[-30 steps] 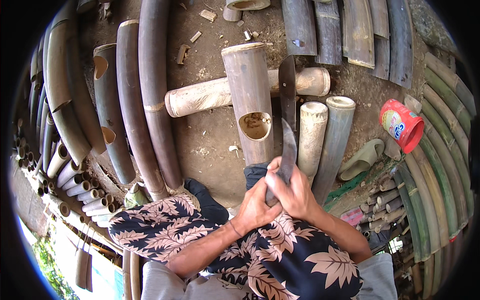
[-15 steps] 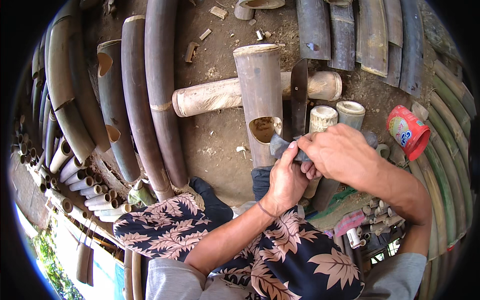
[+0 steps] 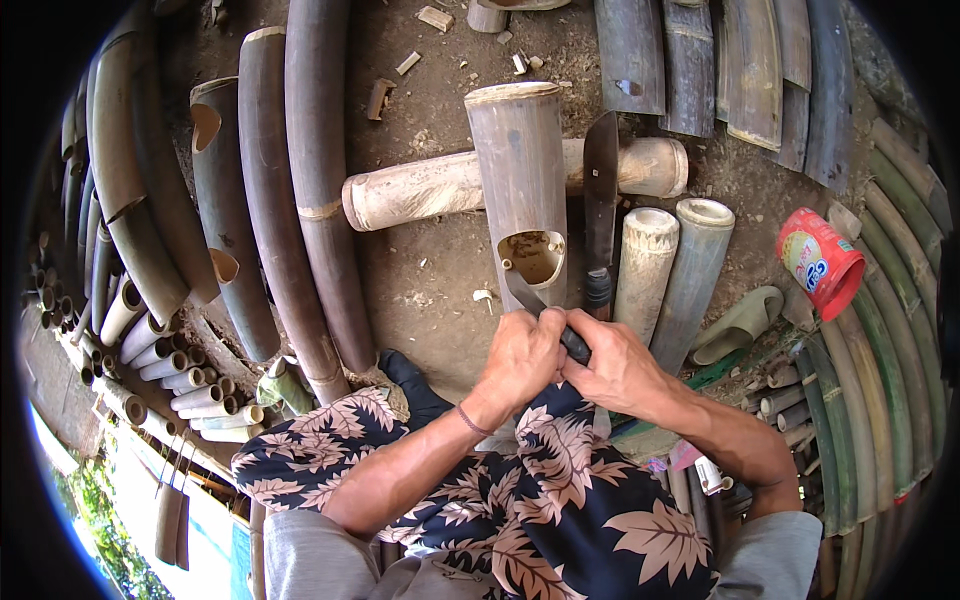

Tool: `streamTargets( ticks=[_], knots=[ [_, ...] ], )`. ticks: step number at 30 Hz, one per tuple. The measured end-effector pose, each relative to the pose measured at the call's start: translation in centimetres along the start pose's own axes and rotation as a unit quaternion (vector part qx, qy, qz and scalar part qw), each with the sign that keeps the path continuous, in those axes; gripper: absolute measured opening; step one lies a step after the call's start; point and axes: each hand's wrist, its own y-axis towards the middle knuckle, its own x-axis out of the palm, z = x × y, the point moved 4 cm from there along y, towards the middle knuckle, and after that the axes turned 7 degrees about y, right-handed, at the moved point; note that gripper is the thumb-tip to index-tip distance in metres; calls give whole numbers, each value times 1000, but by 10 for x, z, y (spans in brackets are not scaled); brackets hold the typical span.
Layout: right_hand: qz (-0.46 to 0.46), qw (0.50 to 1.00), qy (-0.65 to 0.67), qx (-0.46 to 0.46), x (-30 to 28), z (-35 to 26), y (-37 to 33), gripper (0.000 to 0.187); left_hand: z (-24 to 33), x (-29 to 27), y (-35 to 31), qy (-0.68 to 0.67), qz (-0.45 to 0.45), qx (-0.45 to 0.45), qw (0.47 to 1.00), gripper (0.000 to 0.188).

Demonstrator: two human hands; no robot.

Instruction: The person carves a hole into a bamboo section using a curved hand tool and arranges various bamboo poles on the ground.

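knife (image 3: 527, 294): swung round since a moment ago; blade now at the opening (image 3: 536, 257) of the bamboo tube (image 3: 520, 160), rim within reach, contact unclear from here. left hand (image 3: 524, 352): closed about the knife. right hand (image 3: 622, 366): clasping its dark handle (image 3: 576, 346). tube: laid over pale crosspiece (image 3: 420, 190).

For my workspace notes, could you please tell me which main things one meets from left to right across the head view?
Dark bamboo tube with two holes, left hand, right hand, gray bamboo tube, olive slipper, red container.
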Motion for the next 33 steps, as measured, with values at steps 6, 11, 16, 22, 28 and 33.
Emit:
streamTargets(
  ticks=[6, 11, 16, 22, 28, 33],
  knots=[
    [115, 988, 96, -25, 41, 10, 7, 33, 16, -27, 2, 214, 60, 76, 972, 53],
    [156, 979, 126, -23, 59, 9, 13, 34, 26, -39, 5, 288, 70, 99, 950, 49],
    [169, 980, 96, -47, 54, 16, 7, 39, 29, -34, -3, 358, 67, 130, 922, 70],
    [145, 877, 430, -155, 9, 21, -55, 35, 0, 15, -68, 274, -58, 307, 910, 92],
    [370, 874, -18, -314, -49, 8, -84, 65, 39, 12, -86, 272, 38, 287, 918, 62],
    [151, 832, -334, -416, -46, -40, -69, 63, 69, 10, -99, 335, -80, 272, 899, 63]
  ],
)
